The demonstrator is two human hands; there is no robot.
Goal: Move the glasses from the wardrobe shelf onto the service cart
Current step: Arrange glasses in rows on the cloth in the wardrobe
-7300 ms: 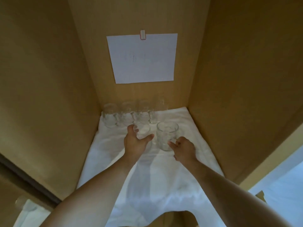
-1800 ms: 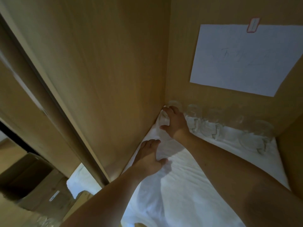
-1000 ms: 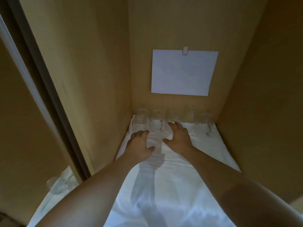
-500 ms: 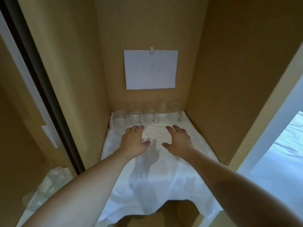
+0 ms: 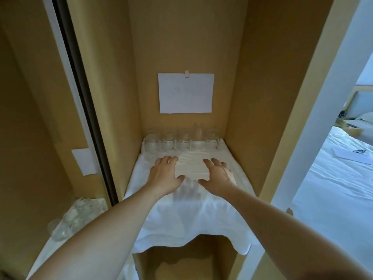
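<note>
Head | both hands (image 5: 190,175) empty, fingers spread | farther from glasses (image 5: 182,142) than before

White cloth (image 5: 187,215) is covering the shelf, its front edge hanging over. Paper sheet (image 5: 185,93) is hanging clipped above the cloth; a bed (image 5: 333,190) is lying to its right.

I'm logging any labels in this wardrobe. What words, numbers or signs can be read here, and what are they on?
No text can be read.
White sheet clipped to the back wall: faint marks, too blurred to read.
Small white slip on the left panel: no writing shows.
Paper on the bed at right: a dark mark, too small to read.
Glasses at the back of the shelf: no labels visible.
</note>
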